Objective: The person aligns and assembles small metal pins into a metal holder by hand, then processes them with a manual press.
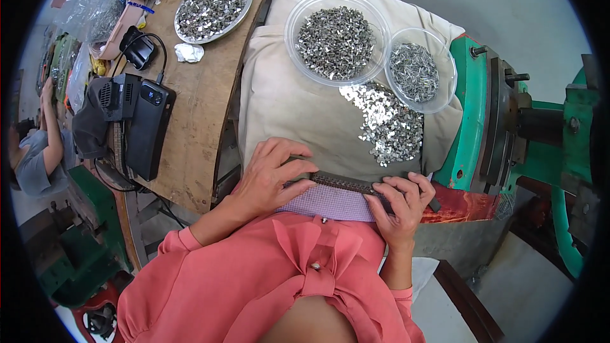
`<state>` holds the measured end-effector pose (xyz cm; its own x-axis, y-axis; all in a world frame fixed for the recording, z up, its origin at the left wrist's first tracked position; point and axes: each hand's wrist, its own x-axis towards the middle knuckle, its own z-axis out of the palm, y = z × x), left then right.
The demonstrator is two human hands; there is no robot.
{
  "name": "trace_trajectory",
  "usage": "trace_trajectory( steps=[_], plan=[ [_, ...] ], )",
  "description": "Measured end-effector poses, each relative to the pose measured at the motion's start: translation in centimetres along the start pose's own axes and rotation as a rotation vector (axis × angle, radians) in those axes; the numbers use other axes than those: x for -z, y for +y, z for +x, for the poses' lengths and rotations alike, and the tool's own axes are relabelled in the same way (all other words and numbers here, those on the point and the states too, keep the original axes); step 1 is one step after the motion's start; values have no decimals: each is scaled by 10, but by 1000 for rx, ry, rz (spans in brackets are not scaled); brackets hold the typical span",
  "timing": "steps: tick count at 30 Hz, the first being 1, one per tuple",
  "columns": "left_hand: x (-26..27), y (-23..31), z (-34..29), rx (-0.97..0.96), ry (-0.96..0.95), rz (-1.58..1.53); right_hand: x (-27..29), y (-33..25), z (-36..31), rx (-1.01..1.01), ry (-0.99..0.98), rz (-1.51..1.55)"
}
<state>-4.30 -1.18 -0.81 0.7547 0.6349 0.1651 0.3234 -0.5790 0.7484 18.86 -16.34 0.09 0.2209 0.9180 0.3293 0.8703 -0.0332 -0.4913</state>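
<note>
Dark bar [344, 182]: left hand [270, 176] clasps its nine-o'clock end, right hand [400, 211] its three-o'clock; keeping it level seems wise.

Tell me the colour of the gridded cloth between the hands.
Pale purple cloth; best seen in the head view.

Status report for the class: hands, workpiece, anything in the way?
Left hand and right hand holding long, dark, narrow bar. Small, shiny, silver metal pieces heaped beyond, clear of hands.
</note>
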Motion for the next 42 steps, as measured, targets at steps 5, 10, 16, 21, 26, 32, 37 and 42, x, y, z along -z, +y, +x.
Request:
trace_trajectory(
  steps=[5, 10, 16, 21, 26, 32, 37, 42],
  plan=[
    [0, 1, 0, -6, 2, 0, 0, 0, 0, 0, 3, -1],
    [0, 0, 0, -12, 7, 5, 0, 0, 0, -5, -3, 4],
    [0, 0, 0, -33, 9, 39, -1, 0, 1, -7, -3, -6],
    [0, 0, -3, -71, 10, 76, 2, -3, -4, 2, -24, 6],
    [1, 2, -4, -63, 0, 71, 5, -6, -3, -48, -65, 10],
    [-1, 2, -7, -68, -1, 80, 7, -6, -1, -71, -83, 21],
    [0, 1, -7, -74, 3, 80, 10, -7, 0, -100, -86, 57],
    [-1, 0, -8, -74, 4, 79, 13, -3, -4, -105, -46, 79]
  ],
)
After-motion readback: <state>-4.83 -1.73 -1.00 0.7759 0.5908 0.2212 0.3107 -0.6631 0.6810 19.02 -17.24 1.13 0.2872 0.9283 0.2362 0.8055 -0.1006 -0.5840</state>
